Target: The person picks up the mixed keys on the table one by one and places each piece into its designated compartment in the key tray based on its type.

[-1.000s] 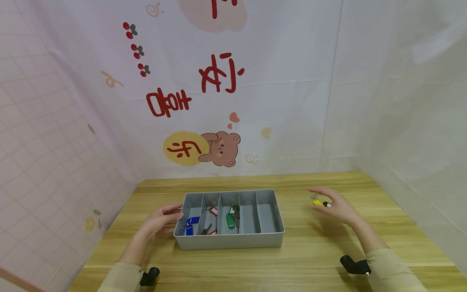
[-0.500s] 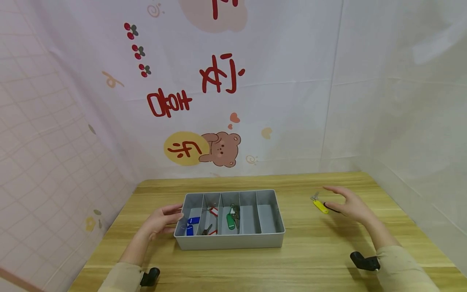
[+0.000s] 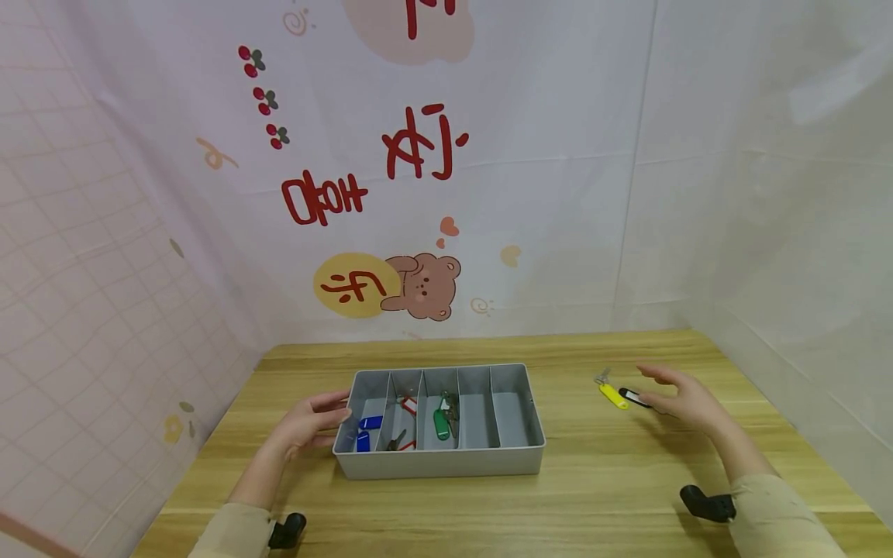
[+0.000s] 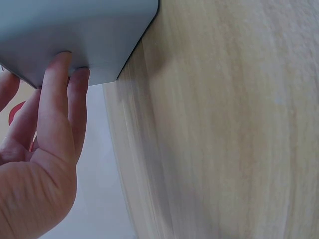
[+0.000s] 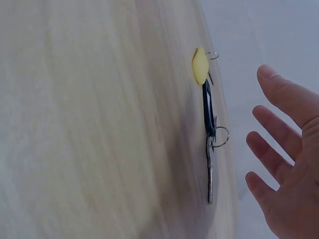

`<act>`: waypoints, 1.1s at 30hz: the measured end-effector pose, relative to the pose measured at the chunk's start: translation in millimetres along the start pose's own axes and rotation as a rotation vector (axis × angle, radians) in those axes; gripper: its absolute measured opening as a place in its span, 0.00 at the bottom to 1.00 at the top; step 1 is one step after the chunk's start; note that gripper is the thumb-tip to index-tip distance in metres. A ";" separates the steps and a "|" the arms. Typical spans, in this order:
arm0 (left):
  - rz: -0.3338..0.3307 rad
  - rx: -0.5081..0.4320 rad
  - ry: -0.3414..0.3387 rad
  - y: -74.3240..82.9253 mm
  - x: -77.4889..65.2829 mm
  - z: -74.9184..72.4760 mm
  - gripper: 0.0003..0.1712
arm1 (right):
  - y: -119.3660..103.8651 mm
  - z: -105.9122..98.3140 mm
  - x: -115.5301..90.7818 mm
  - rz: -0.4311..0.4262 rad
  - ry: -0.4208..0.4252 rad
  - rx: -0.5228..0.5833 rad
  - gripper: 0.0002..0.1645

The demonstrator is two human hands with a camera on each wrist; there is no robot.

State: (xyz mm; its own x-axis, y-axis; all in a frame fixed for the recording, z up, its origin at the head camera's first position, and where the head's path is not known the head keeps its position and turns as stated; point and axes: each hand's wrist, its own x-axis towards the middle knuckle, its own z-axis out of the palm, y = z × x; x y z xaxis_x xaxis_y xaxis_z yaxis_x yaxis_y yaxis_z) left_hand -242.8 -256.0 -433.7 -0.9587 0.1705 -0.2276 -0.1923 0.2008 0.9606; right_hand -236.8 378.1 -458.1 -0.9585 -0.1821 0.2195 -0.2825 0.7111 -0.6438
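A grey five-compartment tray (image 3: 446,463) stands on the table, with my left hand (image 3: 307,425) at its left end. In the left wrist view, fingertips (image 4: 62,62) of that hand rest against the outer end wall, fingers fairly straight. Blue key tags (image 3: 370,422), red-edged key tags (image 3: 408,405) and a green key tag (image 3: 441,425) lie in the three left compartments, with keys. My right hand (image 3: 687,403) hovers with spread fingers, holding nothing, by a black key tag (image 5: 208,108). Beside that lies a yellow key tag (image 3: 614,396) with its key.
Two right-hand compartments of the tray show bare grey floors (image 3: 516,418). Behind the wooden table (image 3: 488,519) hangs a printed white curtain (image 3: 558,194), with pale curtain sides at left and right. A black wrist mount (image 3: 708,504) sits at each sleeve.
My right hand has drawn back to the right from above the yellow key tag, uncovering it and the black one, and holds neither. The left hand and tray stay in place.
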 end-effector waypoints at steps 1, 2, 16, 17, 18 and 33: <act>0.001 0.001 -0.002 0.0 0.0 0.0 0.38 | 1.6 0.2 -1.0 0.008 -0.003 0.001 0.36; 0.002 0.001 -0.003 -0.1 0.1 0.0 0.37 | 3.2 0.3 -1.9 0.015 -0.004 0.005 0.36; 0.001 -0.003 -0.004 -1.4 1.4 -0.6 0.37 | 20.8 1.1 -11.4 0.070 0.008 -0.034 0.32; 0.001 -0.001 -0.005 -1.5 1.6 -0.7 0.37 | 21.5 1.3 -11.7 0.073 0.010 -0.041 0.32; 0.001 -0.003 -0.005 -1.5 1.6 -0.7 0.37 | 22.3 1.6 -12.1 0.077 0.013 -0.050 0.31; -0.004 -0.027 -0.013 0.1 1.1 -1.6 0.39 | 32.7 4.5 -13.8 0.141 0.034 -0.096 0.22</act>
State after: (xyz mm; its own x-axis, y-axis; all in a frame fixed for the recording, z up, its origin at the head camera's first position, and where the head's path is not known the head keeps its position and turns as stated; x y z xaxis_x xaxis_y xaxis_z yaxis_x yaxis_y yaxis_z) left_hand -244.2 -257.3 -433.6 -0.9551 0.1827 -0.2334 -0.2020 0.1754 0.9636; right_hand -233.0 400.8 -485.5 -0.9861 -0.0539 0.1573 -0.1385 0.7901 -0.5971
